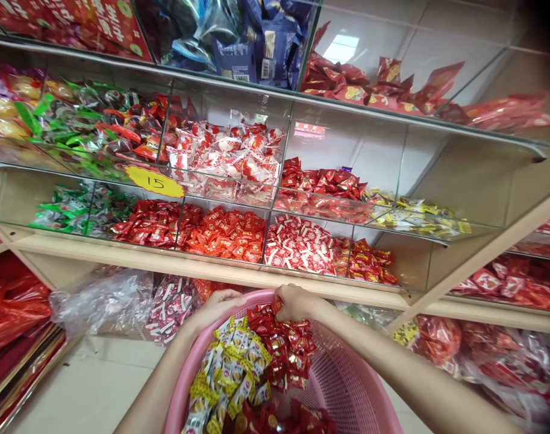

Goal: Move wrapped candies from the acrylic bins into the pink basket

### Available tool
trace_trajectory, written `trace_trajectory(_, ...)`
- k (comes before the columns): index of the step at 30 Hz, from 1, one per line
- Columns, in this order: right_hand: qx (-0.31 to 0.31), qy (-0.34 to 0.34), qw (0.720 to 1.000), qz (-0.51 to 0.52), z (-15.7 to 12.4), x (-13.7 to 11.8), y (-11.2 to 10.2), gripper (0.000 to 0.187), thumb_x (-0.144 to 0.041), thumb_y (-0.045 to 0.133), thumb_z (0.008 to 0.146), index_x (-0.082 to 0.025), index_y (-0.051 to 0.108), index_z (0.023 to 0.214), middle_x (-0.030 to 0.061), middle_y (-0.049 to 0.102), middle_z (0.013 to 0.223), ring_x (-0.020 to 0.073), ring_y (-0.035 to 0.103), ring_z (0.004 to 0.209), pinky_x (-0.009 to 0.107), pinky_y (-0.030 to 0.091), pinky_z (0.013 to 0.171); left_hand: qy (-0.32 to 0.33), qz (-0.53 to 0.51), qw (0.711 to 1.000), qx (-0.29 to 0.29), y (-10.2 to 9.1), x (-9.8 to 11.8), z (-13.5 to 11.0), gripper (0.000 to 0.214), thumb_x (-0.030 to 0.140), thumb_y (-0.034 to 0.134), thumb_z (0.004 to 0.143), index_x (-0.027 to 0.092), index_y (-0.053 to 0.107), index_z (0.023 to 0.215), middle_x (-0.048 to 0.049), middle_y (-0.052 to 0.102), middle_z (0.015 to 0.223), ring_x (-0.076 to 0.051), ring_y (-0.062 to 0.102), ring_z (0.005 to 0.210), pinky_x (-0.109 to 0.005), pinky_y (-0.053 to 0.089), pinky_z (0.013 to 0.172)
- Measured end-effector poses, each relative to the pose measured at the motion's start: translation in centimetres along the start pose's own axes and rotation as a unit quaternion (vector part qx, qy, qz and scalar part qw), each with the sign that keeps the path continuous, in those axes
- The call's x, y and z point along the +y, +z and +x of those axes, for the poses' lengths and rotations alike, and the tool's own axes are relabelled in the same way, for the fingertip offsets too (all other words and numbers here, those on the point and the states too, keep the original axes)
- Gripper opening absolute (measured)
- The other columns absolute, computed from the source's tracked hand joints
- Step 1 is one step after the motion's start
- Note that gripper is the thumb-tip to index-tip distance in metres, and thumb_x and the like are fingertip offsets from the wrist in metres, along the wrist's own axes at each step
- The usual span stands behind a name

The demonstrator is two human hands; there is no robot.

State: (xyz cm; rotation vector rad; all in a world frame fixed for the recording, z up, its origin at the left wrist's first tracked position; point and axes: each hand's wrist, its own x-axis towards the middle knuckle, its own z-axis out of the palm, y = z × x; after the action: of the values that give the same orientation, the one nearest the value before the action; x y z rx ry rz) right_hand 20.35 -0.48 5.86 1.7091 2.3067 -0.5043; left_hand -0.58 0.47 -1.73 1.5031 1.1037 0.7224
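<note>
A pink plastic basket (184, 386) with a perforated wall is right in front of me. Yellow-and-white wrapped candies (232, 367) fill its left side, and red wrapped candies (288, 349) lie at the back and near side. At the far left of the rim, my left hand (220, 304) is closed over the edge. My right hand (295, 303) is at the back of the basket, its fingers curled on a small red wrapped candy (277, 303); the fingertips are partly hidden.
Glass-divided shelves (238, 265) full of candies stand just beyond the basket. A yellow price tag (154, 181) reading 15 hangs on the left. Plastic bags (107, 301) of candies lie beneath the bottom shelf, with more bags (509, 361) at the right.
</note>
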Motion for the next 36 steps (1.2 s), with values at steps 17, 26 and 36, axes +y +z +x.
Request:
trace_trajectory(17,-0.002,0.021,1.000,0.019,0.3,-0.3,0.0,0.057,-0.043,0.070,0.049,-0.019,0.050,0.097,0.0075,0.056,0.096,0.0217,0.055,0.082,0.025,0.037,0.058,-0.010,-0.014,1.000,0.008,0.0,-0.5,0.0,0.040,0.045,0.059,0.065,0.011,0.064,0.084,-0.0053,0.063,0.083,-0.020,0.054,0.079,-0.027,0.038,0.072)
trace_trajectory(26,0.006,-0.059,0.980,0.191,1.5,0.5,1.5,0.040,-0.045,0.067,0.054,-0.019,0.054,0.081,-0.0027,0.055,0.069,0.0119,0.051,0.063,0.019,0.034,0.050,-0.001,-0.010,1.000,0.004,0.0,-0.4,0.0,0.038,0.045,0.058,0.066,0.011,0.065,0.082,-0.0054,0.064,0.081,-0.020,0.054,0.078,-0.027,0.039,0.072)
trace_trajectory(36,0.045,0.000,0.994,0.103,1.0,1.0,0.9,0.038,-0.043,0.068,0.051,-0.017,0.055,0.077,-0.0003,0.056,0.071,0.0142,0.051,0.067,0.020,0.031,0.049,-0.014,-0.020,1.000,-0.008,0.2,-0.1,-0.3,0.043,0.049,0.057,0.066,0.012,0.063,0.087,-0.0044,0.062,0.077,-0.017,0.053,0.069,-0.024,0.038,0.060)
